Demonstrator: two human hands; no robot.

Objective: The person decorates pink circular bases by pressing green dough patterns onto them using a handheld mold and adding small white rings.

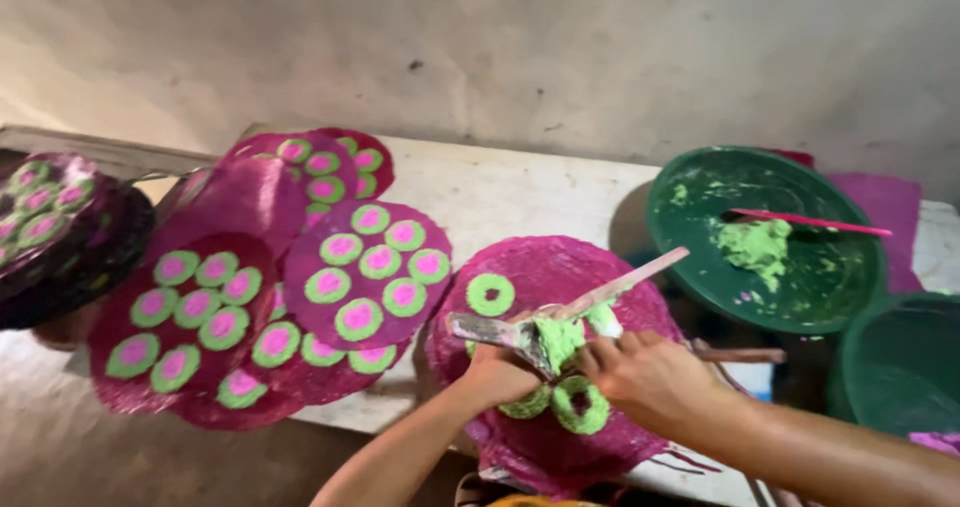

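The magenta disc (560, 267) lies at the near edge of the bench (520, 192), under both hands, bearing green paste rings (490, 294). The left hand (497, 372) is closed around a flat metal blade (485, 329) loaded with green paste (556, 339); the paste sits just beyond its fingertips. The right hand (640, 367) is curled around a pink-stained stick (625, 282), whose lower end meets the paste between both sets of fingers. Finished discs (365, 272) with pink-centred green dots overlap toward the bench's left end. A green basin (690, 257) holding paste stands at the right end.
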